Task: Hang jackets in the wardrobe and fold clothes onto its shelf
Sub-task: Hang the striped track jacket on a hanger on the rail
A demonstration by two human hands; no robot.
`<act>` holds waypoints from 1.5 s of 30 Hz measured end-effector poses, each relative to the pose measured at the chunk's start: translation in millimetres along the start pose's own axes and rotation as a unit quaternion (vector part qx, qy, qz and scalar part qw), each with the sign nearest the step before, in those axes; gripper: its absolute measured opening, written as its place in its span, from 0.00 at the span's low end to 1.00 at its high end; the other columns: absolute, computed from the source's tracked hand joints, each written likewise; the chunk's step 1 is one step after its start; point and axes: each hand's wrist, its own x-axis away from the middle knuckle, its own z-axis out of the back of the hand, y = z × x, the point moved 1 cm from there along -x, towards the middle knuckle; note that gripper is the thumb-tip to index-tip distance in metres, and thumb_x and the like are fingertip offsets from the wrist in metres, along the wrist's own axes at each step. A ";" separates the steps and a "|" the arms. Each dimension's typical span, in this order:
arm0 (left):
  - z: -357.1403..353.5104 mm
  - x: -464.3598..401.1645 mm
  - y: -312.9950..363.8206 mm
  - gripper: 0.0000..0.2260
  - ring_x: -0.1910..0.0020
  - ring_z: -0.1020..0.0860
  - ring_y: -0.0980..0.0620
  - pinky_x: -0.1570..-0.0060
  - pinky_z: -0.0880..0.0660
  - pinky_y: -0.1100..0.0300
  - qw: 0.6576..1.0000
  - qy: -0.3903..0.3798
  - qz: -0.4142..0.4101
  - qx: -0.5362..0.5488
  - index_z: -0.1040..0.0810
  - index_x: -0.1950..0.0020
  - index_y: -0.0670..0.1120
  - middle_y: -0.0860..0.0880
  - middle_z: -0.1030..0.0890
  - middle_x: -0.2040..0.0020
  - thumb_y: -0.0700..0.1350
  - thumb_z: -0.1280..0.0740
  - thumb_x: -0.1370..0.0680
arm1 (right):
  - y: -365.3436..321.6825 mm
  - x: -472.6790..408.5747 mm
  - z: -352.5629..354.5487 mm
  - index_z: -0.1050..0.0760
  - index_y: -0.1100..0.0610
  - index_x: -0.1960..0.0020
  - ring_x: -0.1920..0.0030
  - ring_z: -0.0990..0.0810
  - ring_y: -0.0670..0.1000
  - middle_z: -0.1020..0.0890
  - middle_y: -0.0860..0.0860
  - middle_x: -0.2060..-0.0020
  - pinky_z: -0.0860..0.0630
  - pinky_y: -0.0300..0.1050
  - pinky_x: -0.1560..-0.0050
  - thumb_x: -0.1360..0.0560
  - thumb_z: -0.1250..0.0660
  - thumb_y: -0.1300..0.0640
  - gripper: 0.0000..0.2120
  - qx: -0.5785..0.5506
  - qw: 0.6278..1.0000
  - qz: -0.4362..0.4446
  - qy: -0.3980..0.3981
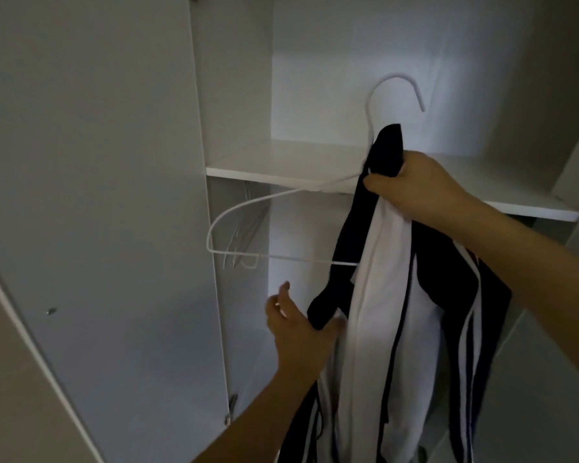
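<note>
The jacket (378,315) is hanging half on a white hanger (241,208), the right hand (411,188) gripping its collar, the left hand (298,325) holding its dark edge below the shelf (281,165).

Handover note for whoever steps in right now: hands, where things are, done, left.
Right hand: grips the jacket at its collar together with the white hanger, held up in front of the shelf.
Left hand: holds a dark lower fold of the jacket.
Jacket is only half on the hanger: the hanger's left arm sticks out bare, and its hook is not on any rail.
Spare hangers hang under the shelf at the left.
Done: nothing hung that shows here; no folded clothes on the visible shelf.
Left: seat the jacket, hook it up, fold clothes.
</note>
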 end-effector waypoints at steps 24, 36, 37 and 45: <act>24.0 -70.0 262.8 0.04 0.63 0.17 0.52 0.63 0.19 0.59 0.927 -0.361 -0.026 0.097 0.17 0.54 0.43 0.46 0.16 0.58 0.41 0.28 0.27 | 71.6 43.6 74.7 0.29 0.52 0.45 0.55 0.21 0.55 0.20 0.54 0.53 0.26 0.50 0.55 0.27 0.33 0.49 0.13 0.031 0.994 -0.105 -0.006; 7.5 -58.8 316.1 0.09 0.63 0.21 0.53 0.62 0.24 0.61 0.946 -0.269 -0.167 0.075 0.22 0.53 0.45 0.48 0.19 0.59 0.49 0.38 0.21 | 45.1 18.5 74.4 0.29 0.58 0.62 0.69 0.27 0.46 0.26 0.51 0.69 0.32 0.35 0.69 0.30 0.30 0.62 0.08 -0.141 0.983 -0.117 0.017; 11.7 -60.3 310.8 0.08 0.62 0.22 0.53 0.62 0.26 0.61 0.948 -0.250 -0.176 0.091 0.23 0.51 0.47 0.49 0.20 0.57 0.50 0.39 0.20 | 43.2 14.8 74.3 0.29 0.57 0.62 0.70 0.28 0.46 0.27 0.52 0.69 0.33 0.36 0.71 0.30 0.31 0.63 0.07 -0.153 0.978 -0.133 0.046; -45.2 16.7 104.8 0.38 0.43 0.28 0.57 0.44 0.28 0.62 0.954 -0.285 -0.088 -0.014 0.38 0.34 0.54 0.58 0.32 0.42 0.71 0.29 0.36 | 23.9 3.3 67.9 0.26 0.56 0.56 0.63 0.24 0.50 0.23 0.52 0.61 0.26 0.38 0.69 0.27 0.34 0.59 0.02 -0.240 0.938 -0.234 0.090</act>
